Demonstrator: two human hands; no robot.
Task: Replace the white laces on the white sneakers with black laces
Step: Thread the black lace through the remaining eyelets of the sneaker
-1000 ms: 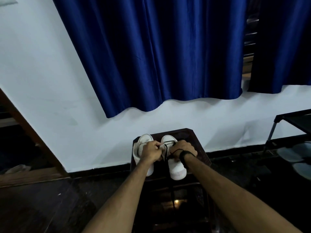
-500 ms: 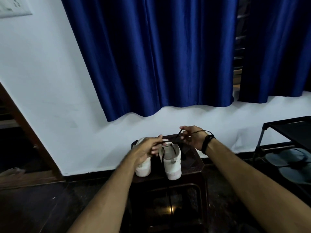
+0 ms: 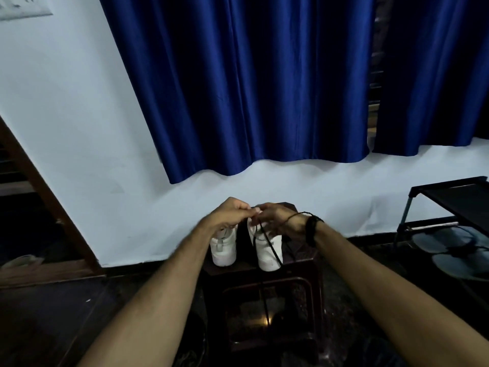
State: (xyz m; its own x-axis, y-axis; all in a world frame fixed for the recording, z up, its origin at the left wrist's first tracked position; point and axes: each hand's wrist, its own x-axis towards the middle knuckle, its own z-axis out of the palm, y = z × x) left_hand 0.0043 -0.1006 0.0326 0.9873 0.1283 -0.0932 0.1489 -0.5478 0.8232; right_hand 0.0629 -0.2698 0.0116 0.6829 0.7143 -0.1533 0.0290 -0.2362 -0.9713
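Black cord is what the fingertips meet on: left hand (image 3: 229, 213) and right hand (image 3: 275, 218) are brought together above the front of the right-side sneaker (image 3: 267, 243), fingers curled shut, apparently pinching the black lace (image 3: 266, 241) between them, though the exact pinch point is too small and blurred to confirm. From the hands the lace drops across the sneaker's upper, over its heel end and hangs down past the front of the stool (image 3: 304, 263), so most of its length is slack and free. The left-side sneaker (image 3: 223, 247) stands just beside, heel toward the camera, untouched; can't tell whether it carries any lace. Both shoes sit on the dark stool top against the white wall (image 3: 79, 128), below the blue curtain (image 3: 251, 88). A dark band sits on the right wrist (image 3: 312, 229). Handling judgement: lace is light, limp, thin, likely to slip or twist, so best gripped close to the stiff tip for feeding eyelets, with the other hand steadying the shoe's eyelet row. Sneaker is light and could slide on the smooth stool if the lace is tugged hard. Dangling tail could snag on the stool edge. Lacing looks mid-way on this shoe, extent unclear.
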